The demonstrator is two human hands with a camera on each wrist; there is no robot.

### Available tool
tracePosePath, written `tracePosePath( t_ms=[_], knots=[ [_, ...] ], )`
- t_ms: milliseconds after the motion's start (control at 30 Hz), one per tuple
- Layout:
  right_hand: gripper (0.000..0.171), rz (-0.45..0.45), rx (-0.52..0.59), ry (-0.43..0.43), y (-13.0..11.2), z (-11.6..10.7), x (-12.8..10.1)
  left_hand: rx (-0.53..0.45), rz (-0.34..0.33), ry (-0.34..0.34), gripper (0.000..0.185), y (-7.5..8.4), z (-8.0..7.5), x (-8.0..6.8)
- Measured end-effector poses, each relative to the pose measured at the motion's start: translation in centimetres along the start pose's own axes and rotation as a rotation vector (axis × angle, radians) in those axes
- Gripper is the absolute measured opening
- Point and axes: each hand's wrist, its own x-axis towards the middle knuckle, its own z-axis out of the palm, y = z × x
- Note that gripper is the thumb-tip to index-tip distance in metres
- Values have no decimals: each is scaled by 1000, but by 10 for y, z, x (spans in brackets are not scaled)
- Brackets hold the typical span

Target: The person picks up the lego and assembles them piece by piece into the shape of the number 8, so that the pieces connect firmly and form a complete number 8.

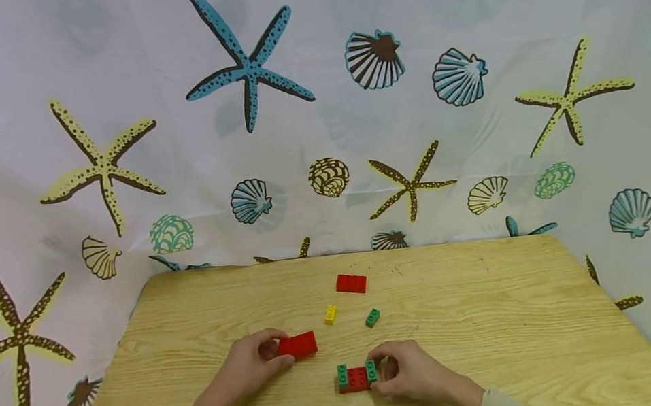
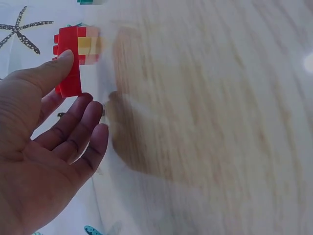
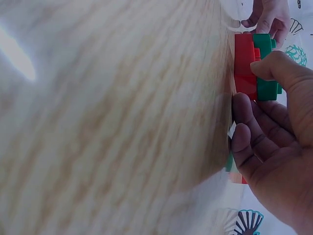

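In the head view my left hand pinches a long red brick by its left end, thumb in front. The left wrist view shows that red brick under the thumb, the other fingers loosely bent. On the right, my right hand pinches the right end of a red brick. Two small green bricks sit on this red brick, a left green brick and a right green brick. The right wrist view has the thumb against the red brick and the near green brick.
A small yellow brick and a loose green brick lie beyond the hands. Farther back lies another red brick. The wooden table ends at a curtain printed with starfish and shells.
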Motion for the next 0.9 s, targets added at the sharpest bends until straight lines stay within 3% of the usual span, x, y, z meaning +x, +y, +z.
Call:
tracePosePath(
  t_ms=[467,900],
  knots=[
    [39,3,-6,3,1,0,0,-25,74,6,40,18,1,-3],
    [40,8,-13,-1,-1,-2,0,-71,119,-16,35,35,11,-5]
  ],
)
